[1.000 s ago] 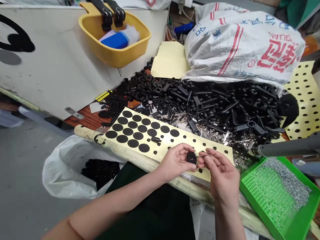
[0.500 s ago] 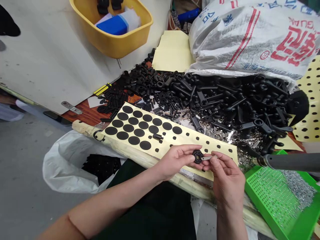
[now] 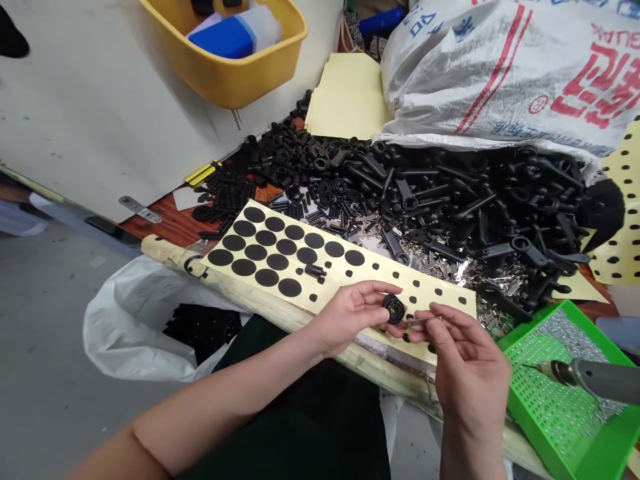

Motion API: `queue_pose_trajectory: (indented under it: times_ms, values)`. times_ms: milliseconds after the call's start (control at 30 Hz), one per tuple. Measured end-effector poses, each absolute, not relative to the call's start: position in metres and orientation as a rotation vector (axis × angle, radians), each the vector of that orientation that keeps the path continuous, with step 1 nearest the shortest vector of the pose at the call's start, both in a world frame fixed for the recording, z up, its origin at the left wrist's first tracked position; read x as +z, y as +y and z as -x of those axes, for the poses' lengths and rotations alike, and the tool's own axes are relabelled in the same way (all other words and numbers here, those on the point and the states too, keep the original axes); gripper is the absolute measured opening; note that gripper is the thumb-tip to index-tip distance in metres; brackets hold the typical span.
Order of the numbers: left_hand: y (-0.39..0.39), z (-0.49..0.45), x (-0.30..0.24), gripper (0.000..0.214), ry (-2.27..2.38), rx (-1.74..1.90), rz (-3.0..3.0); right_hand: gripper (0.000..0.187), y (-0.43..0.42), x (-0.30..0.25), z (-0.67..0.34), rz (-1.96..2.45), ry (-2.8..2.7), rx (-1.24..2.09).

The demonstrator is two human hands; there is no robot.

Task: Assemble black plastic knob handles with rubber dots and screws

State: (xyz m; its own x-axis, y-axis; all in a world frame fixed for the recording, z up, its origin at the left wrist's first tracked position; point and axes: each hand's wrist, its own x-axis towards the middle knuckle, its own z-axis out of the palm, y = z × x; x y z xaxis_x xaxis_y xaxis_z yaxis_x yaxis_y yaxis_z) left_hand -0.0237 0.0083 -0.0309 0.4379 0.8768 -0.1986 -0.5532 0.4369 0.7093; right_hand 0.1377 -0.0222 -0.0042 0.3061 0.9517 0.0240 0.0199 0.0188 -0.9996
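Left hand: I logged it gripping a black ring.
Right hand: pinched a metal strip, long axis pointing left, just beside the ring.

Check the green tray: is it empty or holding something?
Holding something: the green perforated tray has a drift of small silvery metal pieces lying across its far side.

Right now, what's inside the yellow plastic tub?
The yellow plastic tub holds a blue block against whitish wrapping, with dark pieces at its far end. Anything beneath them, and the tub's floor, is covered.
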Motion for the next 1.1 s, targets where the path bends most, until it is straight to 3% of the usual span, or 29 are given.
queue_pose_trajectory:
  times_ms: [233, 333, 500, 767, 1100]
  values:
    - [0.008, 0.025, -0.027, 0.042, 0.585, 0.940, -0.600, 0.023, -0.025, -0.001, -0.130, 1.384, -1.018, 0.762]
    - [0.010, 0.025, -0.025, 0.032, 0.602, 0.961, -0.573, 0.018, -0.026, 0.001, -0.131, 1.338, -1.006, 0.794]
    - [0.014, 0.024, -0.023, 0.040, 0.641, 0.940, -0.526, 0.014, -0.032, 0.003, -0.127, 1.286, -1.098, 0.893]
    - [0.012, 0.025, -0.029, 0.035, 0.516, 0.890, -0.441, 0.014, -0.030, -0.017, -0.122, 1.365, -1.377, 0.474]
    - [0.011, 0.028, -0.034, 0.038, 0.437, 0.848, -0.460, 0.011, -0.025, -0.007, -0.134, 1.437, -1.331, 0.524]
